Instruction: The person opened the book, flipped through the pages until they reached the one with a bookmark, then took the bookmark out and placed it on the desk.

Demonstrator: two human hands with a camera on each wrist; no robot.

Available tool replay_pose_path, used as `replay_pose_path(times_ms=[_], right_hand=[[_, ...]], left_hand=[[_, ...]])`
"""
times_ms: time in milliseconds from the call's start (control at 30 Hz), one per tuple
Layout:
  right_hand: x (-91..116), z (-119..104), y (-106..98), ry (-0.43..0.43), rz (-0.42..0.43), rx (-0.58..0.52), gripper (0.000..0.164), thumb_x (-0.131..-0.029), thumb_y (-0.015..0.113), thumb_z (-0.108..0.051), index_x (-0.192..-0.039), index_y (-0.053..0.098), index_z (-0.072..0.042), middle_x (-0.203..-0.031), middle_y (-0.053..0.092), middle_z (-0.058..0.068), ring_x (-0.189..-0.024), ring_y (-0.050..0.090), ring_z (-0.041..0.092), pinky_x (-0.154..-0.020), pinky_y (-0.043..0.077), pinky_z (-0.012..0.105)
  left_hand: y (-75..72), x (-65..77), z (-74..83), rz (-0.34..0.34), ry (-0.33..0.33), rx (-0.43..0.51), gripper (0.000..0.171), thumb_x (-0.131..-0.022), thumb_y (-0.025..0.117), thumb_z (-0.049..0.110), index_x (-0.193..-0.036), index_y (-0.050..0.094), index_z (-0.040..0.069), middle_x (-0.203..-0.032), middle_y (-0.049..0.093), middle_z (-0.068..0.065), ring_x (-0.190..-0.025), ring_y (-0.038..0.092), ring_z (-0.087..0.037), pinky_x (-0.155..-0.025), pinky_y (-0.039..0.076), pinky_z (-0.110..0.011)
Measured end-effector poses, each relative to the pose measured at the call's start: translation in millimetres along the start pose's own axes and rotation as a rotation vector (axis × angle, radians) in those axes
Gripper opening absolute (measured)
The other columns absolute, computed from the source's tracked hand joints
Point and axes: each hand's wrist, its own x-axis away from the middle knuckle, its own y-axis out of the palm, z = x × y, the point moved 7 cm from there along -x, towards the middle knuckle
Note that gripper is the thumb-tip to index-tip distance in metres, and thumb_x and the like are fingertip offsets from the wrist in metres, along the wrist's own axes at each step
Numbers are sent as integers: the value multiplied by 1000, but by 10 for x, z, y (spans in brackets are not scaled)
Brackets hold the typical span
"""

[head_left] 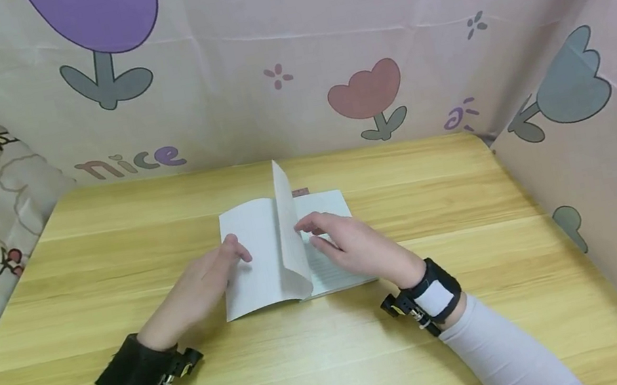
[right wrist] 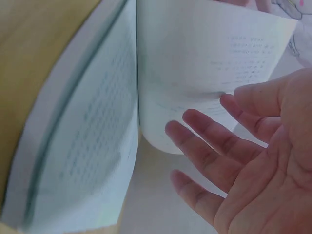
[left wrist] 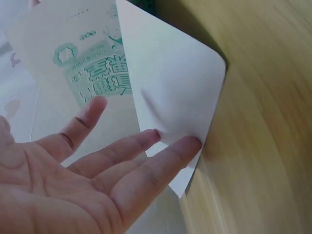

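Observation:
An open book (head_left: 331,271) lies on the table, with one sheet (head_left: 288,223) standing upright near its spine. To the left, my left hand (head_left: 217,270) is at the outer edge of the white left-hand side (head_left: 253,230), its fingers extended and loosely spread. Green print (left wrist: 105,73) shows on a page in the left wrist view, beyond the fingers. My right hand (head_left: 354,243) hovers over the printed right-hand page (right wrist: 97,126), index fingertip right at the raised sheet. In the right wrist view its fingers are spread and slightly bent, with nothing gripped.
The book rests on a wood-grain table (head_left: 439,197). A small reddish strip (head_left: 300,192) sticks out past the book's far edge. Patterned cloth (head_left: 245,114) hangs behind the table and along both sides. Each wrist wears a black strap (head_left: 135,371) with a small camera.

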Motion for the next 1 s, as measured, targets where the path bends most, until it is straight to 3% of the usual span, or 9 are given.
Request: replay_pose_path(times_ms=[167, 433, 533, 667, 767, 900, 1000], right_hand=[[13, -101, 83, -22, -47, 10, 33, -100, 51, -15, -133, 53, -12, -129, 55, -3, -117, 50, 11, -96, 41, 25], [46, -224, 200, -88, -88, 11, 35, -100, 53, -19, -134, 51, -13, -133, 50, 1, -113, 51, 14, -90, 43, 25], [42, -244, 241, -100, -96, 34, 35, -100, 54, -21, -134, 52, -13, -134, 49, 3, -116, 49, 14, -93, 42, 26], [49, -254, 301, -108, -122, 81, 36, -99, 54, -25, -133, 54, -13, -139, 46, 7, -127, 42, 14, -101, 37, 29], [63, -252, 337, -107, -143, 89, 37, -99, 55, -28, -133, 55, -14, -142, 44, 9, -128, 41, 15, -103, 36, 30], [70, -236, 366, -93, -168, 80, 40, -99, 54, -30, -136, 52, -15, -143, 42, 9, -128, 41, 14, -103, 36, 30], [86, -206, 392, -57, -211, 75, 45, -99, 54, -33, -139, 48, -15, -144, 40, 9, -126, 43, 15, -102, 37, 31]], left_hand=[[-5, -1, 4, 2, -32, 23, 62, -104, 13, 53, -108, 61, 13, -77, 49, -11, -75, 49, -23, -63, 39, -34], [-12, 4, 4, 3, -71, 103, 58, -102, 24, 57, -105, 58, 11, -96, 59, -12, -82, 57, -28, -66, 48, -34], [-11, 6, 11, -2, -55, 116, 55, -102, 26, 55, -98, 56, 9, -87, 58, -11, -74, 55, -25, -61, 47, -33], [-13, 13, 4, 4, -11, 110, 46, -103, 35, 47, -84, 49, 8, -68, 46, -7, -58, 45, -21, -51, 38, -30], [-21, 22, -16, 12, 20, 87, 36, -103, 43, 36, -79, 46, 9, -65, 43, -4, -56, 43, -20, -50, 36, -29], [-36, 25, -66, 2, 13, 50, 29, -101, 49, 24, -76, 46, 9, -64, 45, -3, -56, 44, -19, -52, 38, -30], [-73, 27, -114, 3, -3, 21, 22, -98, 52, 21, -81, 56, 9, -71, 54, -2, -54, 43, -17, -52, 37, -30]])
